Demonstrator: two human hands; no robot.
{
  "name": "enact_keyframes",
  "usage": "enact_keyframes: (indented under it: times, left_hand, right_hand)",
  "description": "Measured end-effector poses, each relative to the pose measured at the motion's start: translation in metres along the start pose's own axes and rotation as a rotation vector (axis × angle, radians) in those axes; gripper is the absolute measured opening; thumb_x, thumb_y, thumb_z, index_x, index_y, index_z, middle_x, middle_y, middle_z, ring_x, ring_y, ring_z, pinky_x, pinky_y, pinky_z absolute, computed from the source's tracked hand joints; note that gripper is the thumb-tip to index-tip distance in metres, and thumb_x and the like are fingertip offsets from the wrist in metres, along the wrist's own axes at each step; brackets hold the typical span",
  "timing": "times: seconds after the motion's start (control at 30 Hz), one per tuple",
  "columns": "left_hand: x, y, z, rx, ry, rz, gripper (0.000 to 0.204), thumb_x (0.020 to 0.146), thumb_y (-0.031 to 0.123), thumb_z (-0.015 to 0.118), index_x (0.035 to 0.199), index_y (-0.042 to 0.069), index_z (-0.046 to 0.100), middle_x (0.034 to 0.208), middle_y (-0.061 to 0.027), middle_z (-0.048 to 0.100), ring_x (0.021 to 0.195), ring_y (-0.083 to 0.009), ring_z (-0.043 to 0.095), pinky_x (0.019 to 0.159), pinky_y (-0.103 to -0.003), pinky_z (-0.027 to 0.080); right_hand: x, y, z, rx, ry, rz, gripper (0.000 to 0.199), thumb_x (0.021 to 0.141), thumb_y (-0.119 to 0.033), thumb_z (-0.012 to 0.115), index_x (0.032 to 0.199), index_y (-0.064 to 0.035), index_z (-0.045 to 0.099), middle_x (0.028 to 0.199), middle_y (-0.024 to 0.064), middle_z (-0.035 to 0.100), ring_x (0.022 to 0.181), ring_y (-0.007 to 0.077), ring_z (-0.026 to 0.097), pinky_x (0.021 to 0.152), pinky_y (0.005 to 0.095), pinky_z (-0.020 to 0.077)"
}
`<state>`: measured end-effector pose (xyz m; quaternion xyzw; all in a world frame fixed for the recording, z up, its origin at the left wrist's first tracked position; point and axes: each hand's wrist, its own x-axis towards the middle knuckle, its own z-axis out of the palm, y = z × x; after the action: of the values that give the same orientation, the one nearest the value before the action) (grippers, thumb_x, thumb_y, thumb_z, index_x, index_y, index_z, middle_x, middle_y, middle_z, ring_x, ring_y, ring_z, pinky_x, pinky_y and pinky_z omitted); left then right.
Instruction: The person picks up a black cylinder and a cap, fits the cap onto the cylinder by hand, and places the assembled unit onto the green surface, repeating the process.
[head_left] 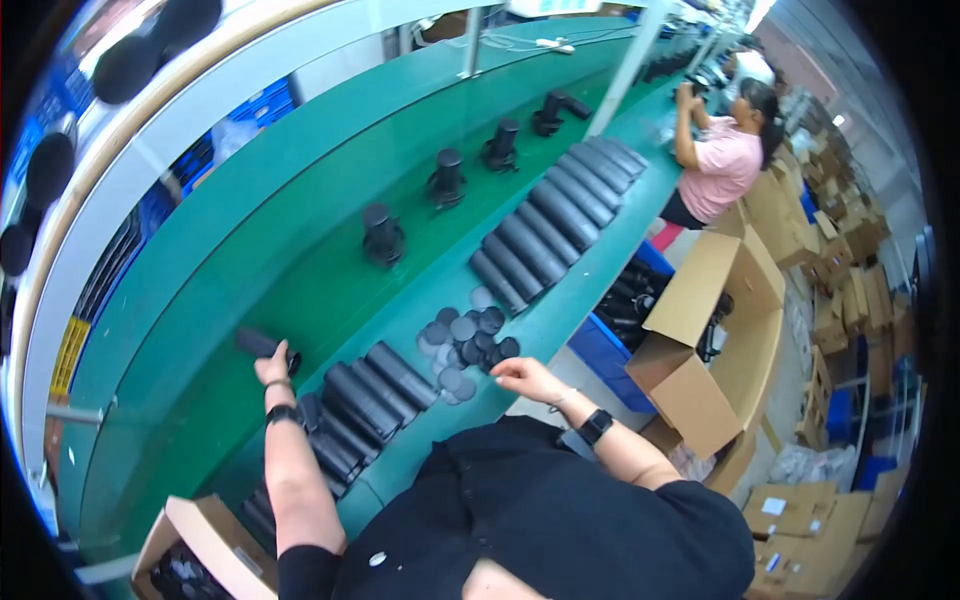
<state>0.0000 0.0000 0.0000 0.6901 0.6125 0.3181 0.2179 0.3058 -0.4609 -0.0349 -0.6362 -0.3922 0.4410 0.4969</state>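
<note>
My left hand (271, 367) is over the green belt, its fingers closed on a black cylindrical part (256, 342) whose far end looks blurred. My right hand (530, 381) hovers at the near side of a loose pile of black discs (466, 341). Its thumb and fingertips are pinched together by the nearest discs; whether a disc is between them is too small to tell. Between my arms lies a row of black tubes (372, 392), side by side, close to my left forearm. A longer row of black tubes (555, 222) lies beyond the discs.
Several black assemblies (383, 236) stand spaced along the green belt (300, 300). An open cardboard box (700, 385) and a blue bin (612, 362) of black parts sit to my right. Another box (215, 540) is at lower left. A person in pink (725, 165) works farther along the bench.
</note>
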Motion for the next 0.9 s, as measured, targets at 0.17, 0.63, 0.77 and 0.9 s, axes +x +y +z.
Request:
enact_keyframes:
  times: [0.17, 0.63, 0.77, 0.9]
  left_hand:
    - [-0.179, 0.013, 0.123, 0.223, -0.158, -0.237, 0.069, 0.06, 0.056, 0.082, 0.091, -0.004, 0.068, 0.095, -0.0233, 0.069, 0.09, -0.037, 0.068, 0.081, -0.044, 0.054]
    - [-0.167, -0.072, 0.122, 0.043, -0.264, -0.176, 0.067, 0.061, 0.037, 0.087, 0.107, -0.004, 0.061, 0.102, -0.0204, 0.068, 0.094, -0.0341, 0.067, 0.086, -0.041, 0.052]
    - [-0.162, -0.082, 0.141, 0.068, -0.228, -0.243, 0.068, 0.064, 0.032, 0.088, 0.111, -0.006, 0.058, 0.101, -0.0192, 0.068, 0.085, -0.0305, 0.068, 0.076, -0.04, 0.054]
    - [-0.163, -0.08, 0.137, 0.039, -0.284, -0.254, 0.074, 0.066, 0.038, 0.086, 0.116, -0.006, 0.054, 0.107, -0.0227, 0.065, 0.097, -0.0348, 0.064, 0.086, -0.042, 0.05]
  right_hand:
    - [-0.131, 0.009, -0.113, -0.236, 0.07, 0.302, 0.021, 0.09, -0.01, 0.064, 0.109, -0.0007, 0.066, 0.084, 0.0009, 0.066, 0.076, 0.0066, 0.056, 0.07, 0.0235, 0.0472]
    - [-0.125, 0.021, -0.08, -0.424, -0.117, 0.169, 0.031, 0.087, -0.023, 0.066, 0.11, -0.0036, 0.064, 0.085, 0.0129, 0.069, 0.08, 0.0253, 0.067, 0.072, 0.0364, 0.0515]
    - [-0.136, 0.018, -0.08, -0.446, -0.097, 0.181, 0.029, 0.087, -0.023, 0.066, 0.111, -0.0052, 0.064, 0.085, 0.012, 0.069, 0.081, 0.0251, 0.067, 0.072, 0.0372, 0.0511]
    - [-0.136, 0.024, -0.086, -0.42, -0.118, 0.215, 0.03, 0.087, -0.022, 0.066, 0.112, -0.0043, 0.064, 0.085, 0.0117, 0.069, 0.081, 0.0248, 0.067, 0.073, 0.0367, 0.0512]
